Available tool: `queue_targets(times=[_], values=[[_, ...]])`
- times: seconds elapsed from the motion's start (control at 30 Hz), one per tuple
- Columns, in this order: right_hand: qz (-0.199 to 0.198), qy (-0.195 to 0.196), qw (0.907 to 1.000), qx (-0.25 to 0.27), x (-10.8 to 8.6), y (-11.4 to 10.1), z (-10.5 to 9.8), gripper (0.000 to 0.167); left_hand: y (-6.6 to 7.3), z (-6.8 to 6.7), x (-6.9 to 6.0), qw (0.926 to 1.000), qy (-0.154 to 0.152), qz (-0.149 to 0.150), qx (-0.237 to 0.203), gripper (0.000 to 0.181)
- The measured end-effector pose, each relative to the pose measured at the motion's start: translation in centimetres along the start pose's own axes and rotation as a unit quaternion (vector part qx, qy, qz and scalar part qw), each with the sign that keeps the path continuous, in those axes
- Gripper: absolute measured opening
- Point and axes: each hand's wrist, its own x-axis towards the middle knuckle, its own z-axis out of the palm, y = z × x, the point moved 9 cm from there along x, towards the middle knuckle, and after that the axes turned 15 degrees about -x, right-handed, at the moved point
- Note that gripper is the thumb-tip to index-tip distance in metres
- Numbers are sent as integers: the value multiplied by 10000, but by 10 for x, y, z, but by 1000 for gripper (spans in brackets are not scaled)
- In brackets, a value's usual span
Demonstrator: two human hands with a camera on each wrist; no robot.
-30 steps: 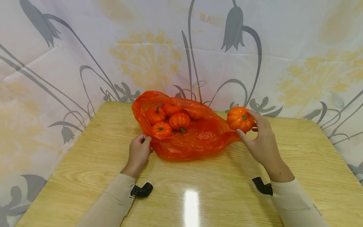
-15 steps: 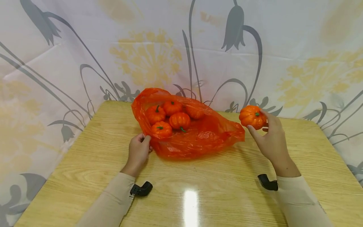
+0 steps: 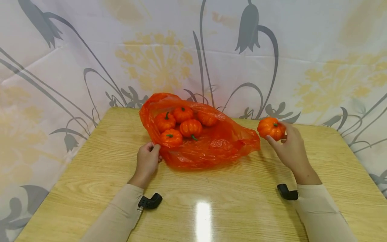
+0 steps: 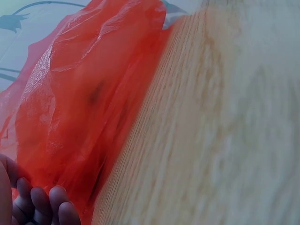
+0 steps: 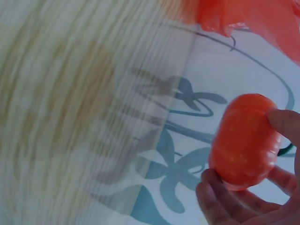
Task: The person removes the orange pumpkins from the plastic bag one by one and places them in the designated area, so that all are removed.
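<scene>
A thin orange plastic bag (image 3: 208,151) lies open on the table, with several small orange pumpkins (image 3: 191,128) with green stems inside it. My left hand (image 3: 147,161) pinches the bag's near left edge; in the left wrist view its curled fingers (image 4: 41,201) sit beside the red-looking plastic. To the right of the bag, my right hand (image 3: 288,148) holds one more pumpkin (image 3: 270,128) between thumb and fingers, apart from the bag. The right wrist view shows that pumpkin (image 5: 246,140) from the side, its stem partly hidden by the hand.
The wood-grain table (image 3: 181,201) runs up to a white cloth backdrop (image 3: 181,50) printed with grey and yellow flowers. A black wrist mount (image 3: 150,201) sits on the left sleeve, another mount (image 3: 287,192) on the right.
My right hand has moved right with its pumpkin, away from the bag's right end, then dipped slightly. The bag's right edge now lies free of that hand. My left hand stays in place.
</scene>
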Motion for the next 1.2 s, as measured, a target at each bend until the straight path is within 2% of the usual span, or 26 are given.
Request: queue_targets(times=[0.3, 0.57, 1.2], values=[[-89, -993, 9948, -220, -1, 9, 25, 67, 0, 1, 0, 9999, -6, 79, 95, 30], [-66, -1563, 9863, -519, -4, 13, 36, 68, -1, 1, 0, 9999, -14, 79, 97, 29], [39, -1862, 9793, -792, -6, 17, 41, 74, 0, 1, -1, 9999, 9, 85, 121, 30]])
